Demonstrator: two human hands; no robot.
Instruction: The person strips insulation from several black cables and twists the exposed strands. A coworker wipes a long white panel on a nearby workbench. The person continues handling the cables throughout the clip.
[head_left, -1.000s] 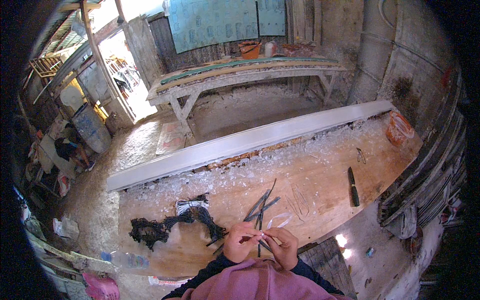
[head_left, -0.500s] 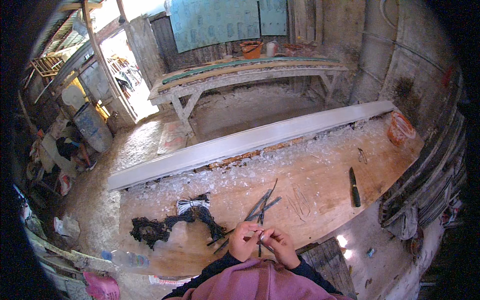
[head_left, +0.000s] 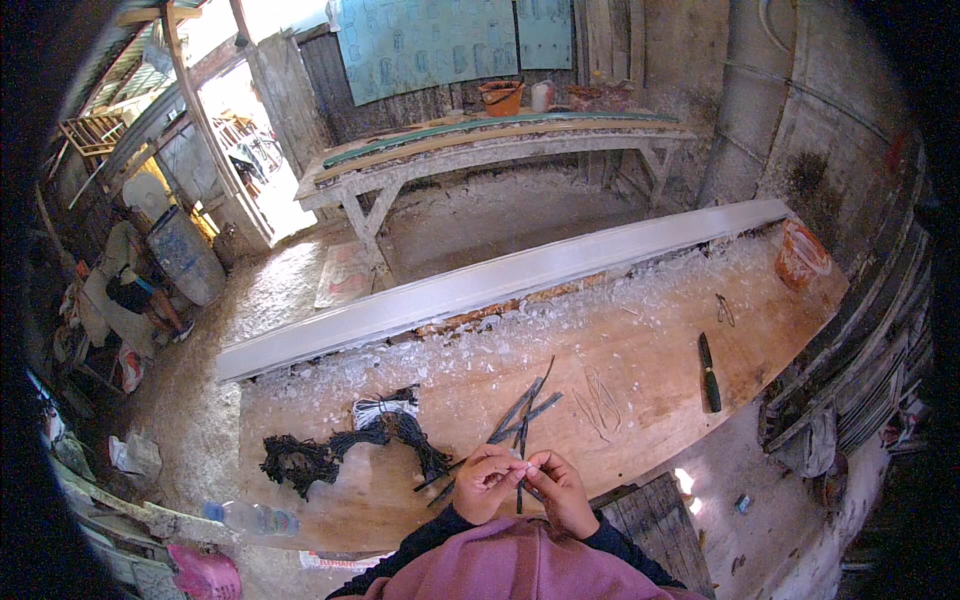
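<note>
Left hand (head_left: 487, 482) and right hand (head_left: 558, 485) both pinch one thin dark strip (head_left: 522, 462) over the desk (head_left: 640, 350); black cord bundle (head_left: 340, 450) at nine o'clock

The workbench (head_left: 640, 370) is bare wood, matt and scuffed, with pale glassy-looking chips strewn along its 12 o'clock edge. Beside those chips runs a long board (head_left: 500, 285), smooth and painted a flat grey-white. The dark strips (head_left: 525, 415) held by the left hand (head_left: 487, 482) and right hand (head_left: 560, 490) look thin, stiff and dull. At 9 o'clock of the hands lies a black cord bundle (head_left: 345, 445), fibrous and rough. The sleeves (head_left: 520, 565) are soft matt cloth.
</note>
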